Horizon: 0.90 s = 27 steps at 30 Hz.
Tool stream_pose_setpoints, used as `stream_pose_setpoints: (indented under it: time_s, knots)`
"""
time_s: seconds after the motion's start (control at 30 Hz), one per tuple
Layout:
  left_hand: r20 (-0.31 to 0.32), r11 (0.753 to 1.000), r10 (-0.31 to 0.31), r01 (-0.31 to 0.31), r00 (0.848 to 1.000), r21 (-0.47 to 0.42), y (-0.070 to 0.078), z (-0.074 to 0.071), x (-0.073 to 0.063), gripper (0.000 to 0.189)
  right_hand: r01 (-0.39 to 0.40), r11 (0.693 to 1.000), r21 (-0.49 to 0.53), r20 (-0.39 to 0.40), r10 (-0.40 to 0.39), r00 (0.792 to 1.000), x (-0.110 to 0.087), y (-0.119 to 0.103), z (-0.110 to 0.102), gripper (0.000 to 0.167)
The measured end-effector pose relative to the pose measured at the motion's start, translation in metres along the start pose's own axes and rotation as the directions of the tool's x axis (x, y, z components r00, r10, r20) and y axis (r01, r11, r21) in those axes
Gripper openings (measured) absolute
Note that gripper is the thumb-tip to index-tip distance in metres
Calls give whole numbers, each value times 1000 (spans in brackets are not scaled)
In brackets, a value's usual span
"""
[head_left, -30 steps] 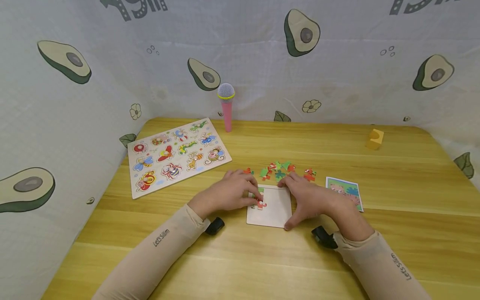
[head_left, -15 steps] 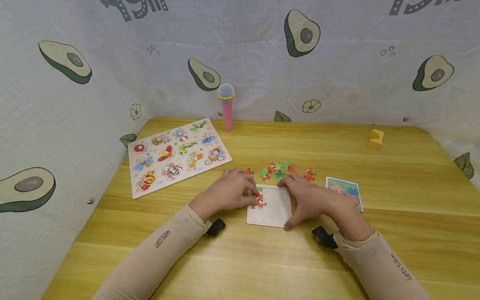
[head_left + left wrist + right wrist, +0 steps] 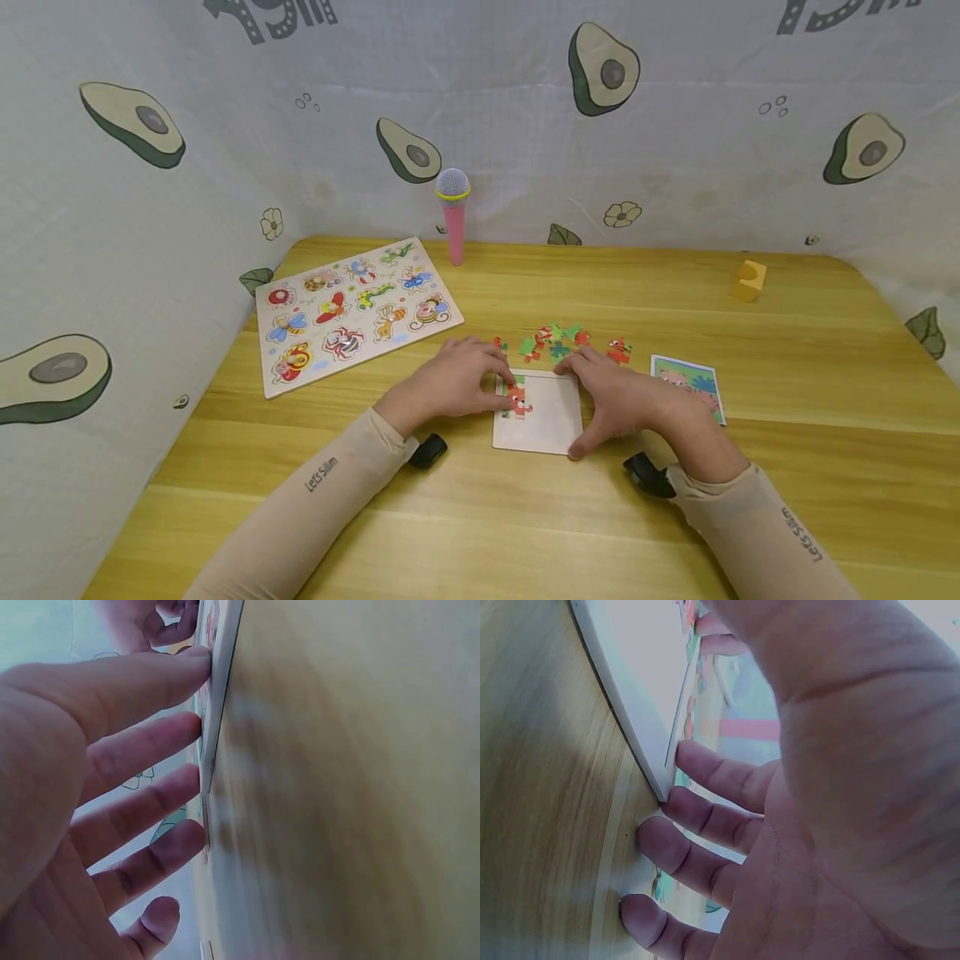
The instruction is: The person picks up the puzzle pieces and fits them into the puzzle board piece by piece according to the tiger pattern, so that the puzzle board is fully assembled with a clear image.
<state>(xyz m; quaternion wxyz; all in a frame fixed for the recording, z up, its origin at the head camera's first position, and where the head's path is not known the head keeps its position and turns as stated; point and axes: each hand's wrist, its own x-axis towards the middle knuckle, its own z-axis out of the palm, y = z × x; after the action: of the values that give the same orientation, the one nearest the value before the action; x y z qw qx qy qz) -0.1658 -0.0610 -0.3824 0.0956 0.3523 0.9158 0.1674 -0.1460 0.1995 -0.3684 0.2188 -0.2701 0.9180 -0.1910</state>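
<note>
A small white puzzle board (image 3: 543,429) lies flat in front of me, with joined orange and green jigsaw pieces (image 3: 519,402) at its upper left. My left hand (image 3: 463,382) is at the board's left side, its thumb and index fingertips touching by these pieces. The left wrist view shows the thumb (image 3: 169,675) at the board's edge and the other fingers stretched out. My right hand (image 3: 626,398) holds the board's right side, thumb on the near corner and index finger at the far edge. Loose jigsaw pieces (image 3: 560,351) lie just beyond the board.
A picture card (image 3: 705,385) lies right of the right hand. At the left is a wooden insect puzzle (image 3: 360,362). A pink toy microphone (image 3: 454,229) stands at the back, and a yellow block (image 3: 750,281) sits at the back right.
The left fingertips have drawn back slightly to the left, uncovering more of the orange pieces. My right hand and the board have stayed in place.
</note>
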Motion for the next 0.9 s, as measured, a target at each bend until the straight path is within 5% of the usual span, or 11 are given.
stream_pose_setpoints:
  time_s: [0.27, 0.63, 0.9]
  knots:
    - [41, 998, 63, -63, 997, -13, -3, -4, -2, 32, -8, 1000, 10, 4, 8, 1000, -1, -1, -2, 104]
    - [134, 998, 66, -66, 989, -3, -5, -7, -9, 92, -6, 1000, -14, -3, 6, 1000, -2, -1, -1, 104]
    - [155, 997, 75, -72, 985, -25, -4, -8, -11, 97, -10, 1000, -13, -3, 10, 1000, -4, -1, 0, 103]
